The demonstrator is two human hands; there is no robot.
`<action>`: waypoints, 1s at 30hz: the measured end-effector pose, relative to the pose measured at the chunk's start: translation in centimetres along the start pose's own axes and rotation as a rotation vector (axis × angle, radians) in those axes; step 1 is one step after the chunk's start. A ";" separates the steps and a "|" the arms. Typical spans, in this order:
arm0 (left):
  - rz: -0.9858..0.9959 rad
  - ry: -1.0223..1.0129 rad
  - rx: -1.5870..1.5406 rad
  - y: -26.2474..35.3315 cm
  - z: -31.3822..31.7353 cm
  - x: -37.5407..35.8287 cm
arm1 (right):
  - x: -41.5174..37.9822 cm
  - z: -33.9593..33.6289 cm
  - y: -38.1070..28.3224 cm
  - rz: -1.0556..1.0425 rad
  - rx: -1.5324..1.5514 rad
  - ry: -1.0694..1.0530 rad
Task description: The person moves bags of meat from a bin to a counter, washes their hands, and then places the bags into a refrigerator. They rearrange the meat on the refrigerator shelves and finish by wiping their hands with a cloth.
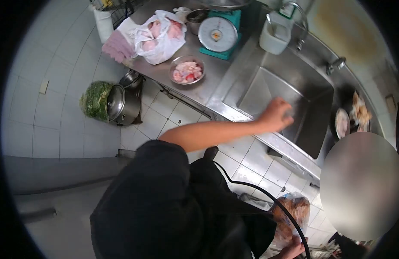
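Observation:
My left hand (275,115) reaches over the near rim of the steel sink (268,93). Its fingers are loosely bent and apart, and I see nothing in them. At the lower right, my right hand (293,249) grips the lower end of a clear plastic bag (292,213) with orange-brown contents, whose kind I cannot make out. Part of that hand is hidden behind a black cord or strap (255,185) that curves across the view.
On the steel counter (165,77) are a bowl of raw meat pieces (187,72), a white bag of meat (160,36) and a teal dial scale (218,34). A white container (275,34) stands by the tap (304,26). Pots (124,103) sit below left. A blurred oval hides the right side.

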State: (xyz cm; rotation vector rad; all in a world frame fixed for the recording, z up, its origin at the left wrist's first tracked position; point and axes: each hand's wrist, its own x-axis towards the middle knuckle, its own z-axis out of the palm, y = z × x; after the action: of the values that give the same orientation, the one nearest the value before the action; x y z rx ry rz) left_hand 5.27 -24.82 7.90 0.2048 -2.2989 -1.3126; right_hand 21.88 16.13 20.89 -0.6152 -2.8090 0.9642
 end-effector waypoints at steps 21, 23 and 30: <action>-0.960 0.936 -0.560 -22.0 -30.9 -10.8 | -1.8 21.6 -37.8 -0.564 0.567 -0.843; -0.836 0.907 -0.686 -23.3 -32.4 -15.4 | -4.6 23.9 -41.0 -0.560 0.615 -0.925; -0.852 1.306 -0.427 -14.2 -36.8 -23.7 | -11.4 38.1 -49.1 -0.553 0.622 -1.055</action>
State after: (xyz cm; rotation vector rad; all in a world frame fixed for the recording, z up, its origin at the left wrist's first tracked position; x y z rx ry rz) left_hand 42.00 -52.23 3.61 1.4737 -0.7766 -1.3122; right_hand 6.84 -45.24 20.87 0.9546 -2.7221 2.2983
